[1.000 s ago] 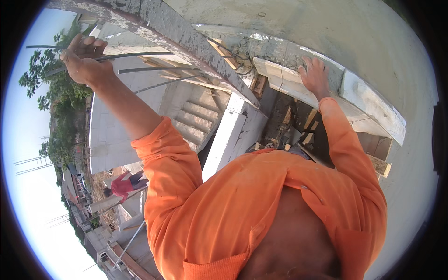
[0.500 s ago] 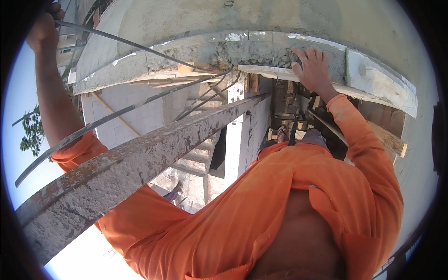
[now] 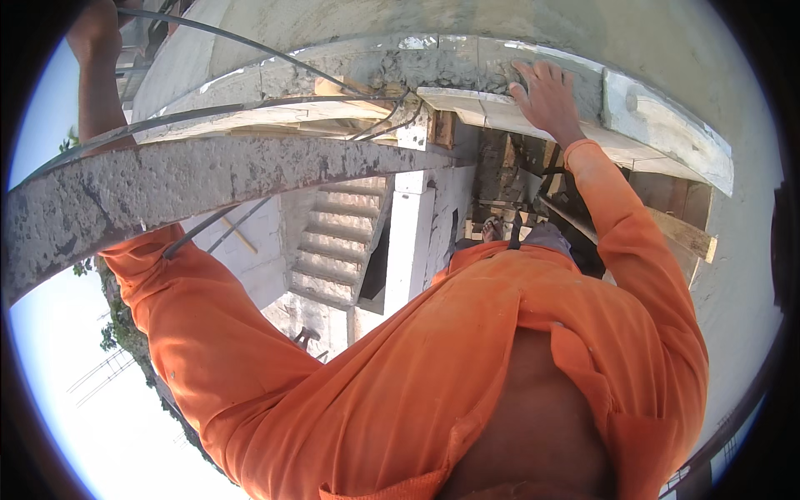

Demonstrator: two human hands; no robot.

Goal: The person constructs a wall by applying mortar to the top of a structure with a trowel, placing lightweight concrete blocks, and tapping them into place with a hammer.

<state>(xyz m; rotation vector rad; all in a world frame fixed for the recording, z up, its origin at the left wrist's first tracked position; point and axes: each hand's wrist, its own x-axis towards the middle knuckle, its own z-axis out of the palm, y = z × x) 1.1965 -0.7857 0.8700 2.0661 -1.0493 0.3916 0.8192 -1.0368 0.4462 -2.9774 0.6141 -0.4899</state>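
Note:
My left hand [image 3: 94, 35] is raised at the upper left, partly lost in the dark rim. Its fingers look closed round a thin steel bar [image 3: 237, 37] that slants down to the right. On the rough, wet-looking concrete edge [image 3: 454, 73], my right hand [image 3: 546, 96] lies with fingers spread, holding nothing. Just below that hand runs a pale wooden board [image 3: 492, 112]. A thick, grey, stained beam [image 3: 250, 162] crosses in front of my left forearm. Another thin bent bar [image 3: 275, 102] passes just above the beam.
Far below are a flight of stairs [image 3: 337, 242] and a white post [image 3: 408, 225]. Under the slab, wooden planks [image 3: 679, 233] surround an opening where a foot [image 3: 492, 228] shows. A pale block-like board [image 3: 662, 129] lines the slab's right edge.
The beam has swung from a steep diagonal to nearly level across the view, uncovering more of the stairs. My left hand sits higher, nearer the rim. My right hand stays on the edge.

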